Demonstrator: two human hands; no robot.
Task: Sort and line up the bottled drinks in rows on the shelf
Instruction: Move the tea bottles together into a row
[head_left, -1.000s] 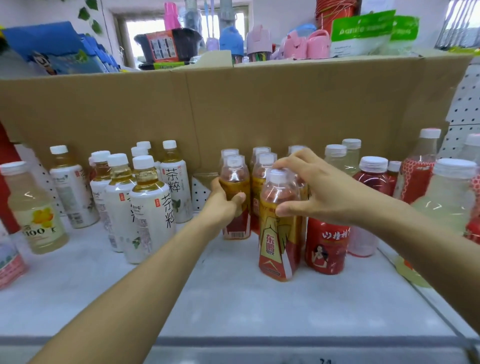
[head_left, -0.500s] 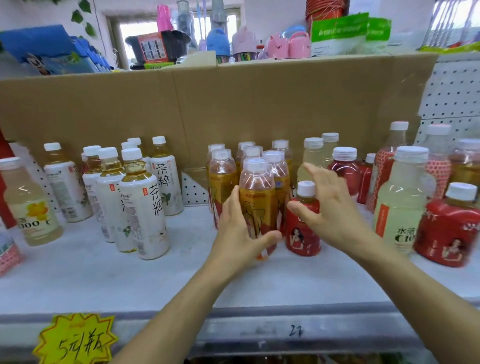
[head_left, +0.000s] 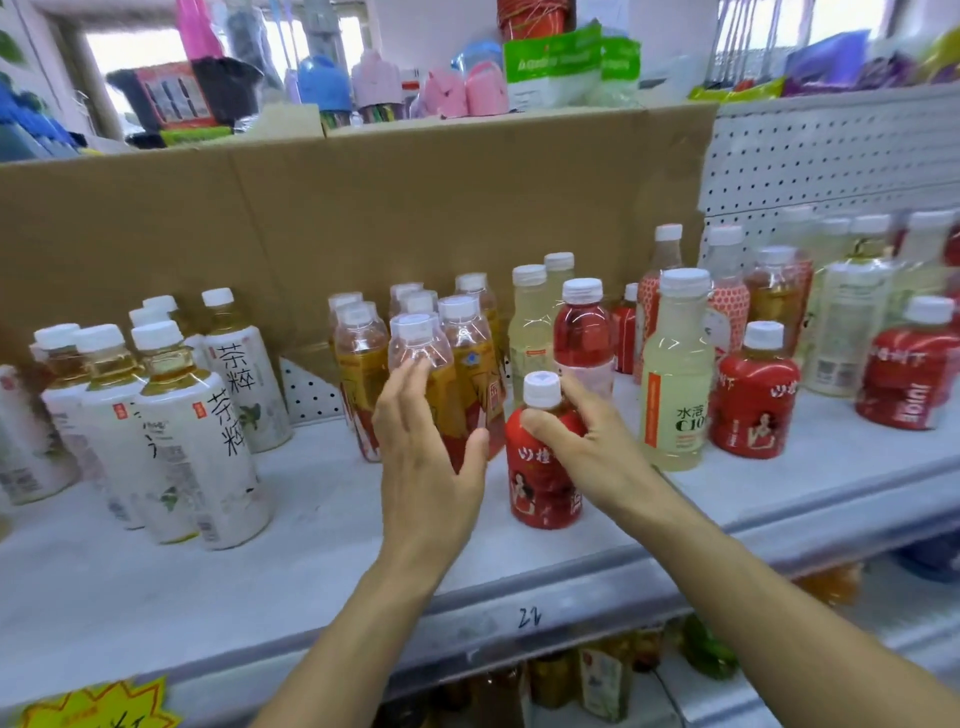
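Observation:
Several amber tea bottles with yellow-and-red labels stand in rows at the shelf's middle. My left hand is in front of the foremost one, fingers straight and touching it, thumb spread to the right. Just to the right stands a short red bottle with a white cap. My right hand grips its shoulder, thumb across the front under the cap and fingers behind. Both bottles stand upright on the white shelf.
White-labelled tea bottles stand grouped at the left. A pale C100 bottle, a tall red drink and more short red bottles stand to the right. A cardboard wall backs the shelf. A yellow price tag hangs below.
My left hand has loosened from round the front amber bottle to straight fingers. My right hand has dropped onto the short red bottle and curled round it.

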